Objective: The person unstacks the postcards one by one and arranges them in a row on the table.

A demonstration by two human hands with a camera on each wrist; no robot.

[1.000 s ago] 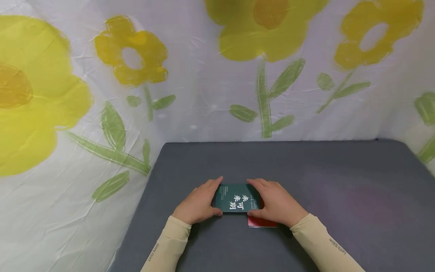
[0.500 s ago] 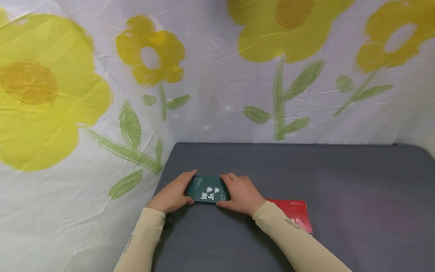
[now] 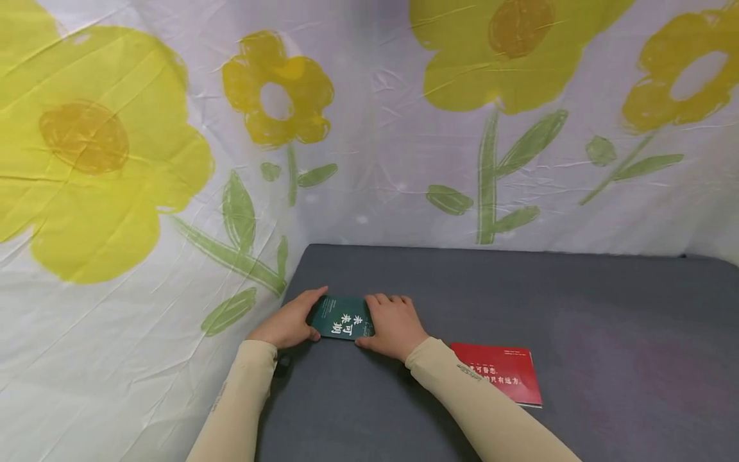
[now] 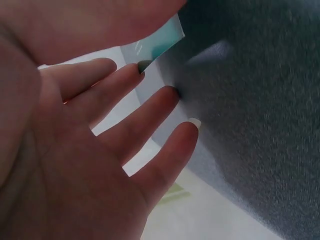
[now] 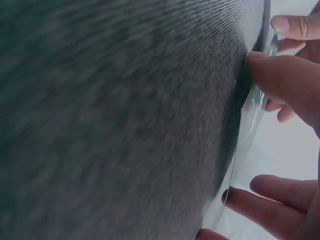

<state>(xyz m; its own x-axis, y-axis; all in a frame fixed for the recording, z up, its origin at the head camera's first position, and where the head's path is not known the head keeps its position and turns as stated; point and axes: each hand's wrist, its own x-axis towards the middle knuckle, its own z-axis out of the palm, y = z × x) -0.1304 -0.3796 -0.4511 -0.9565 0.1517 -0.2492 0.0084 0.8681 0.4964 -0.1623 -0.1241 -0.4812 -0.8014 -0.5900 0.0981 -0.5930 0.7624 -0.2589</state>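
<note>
A dark green notebook [image 3: 342, 311] with white characters lies at or just above the grey tabletop, near its left side. My left hand [image 3: 287, 324] holds its left end, thumb at the near edge and fingers at the far edge. The right hand [image 3: 397, 326] grips the opposite end the same way. In the left wrist view, one corner of the notebook [image 4: 169, 39] shows past the thumb, with the other fingers spread. From the right wrist, the notebook's edge [image 5: 244, 120] appears thin beside the thumb; whether it touches the table is unclear.
A red notebook [image 3: 510, 372] with white text lies to the right, partly covered by the right sleeve [image 3: 462, 398]. The grey table [image 3: 606, 321] extends right. A white cloth with yellow flowers [image 3: 375, 160] hangs behind and at the left.
Both hands have carried the green notebook leftward from above the red one and set it near the table's left side. The red notebook is now largely uncovered. The head view has turned left.
</note>
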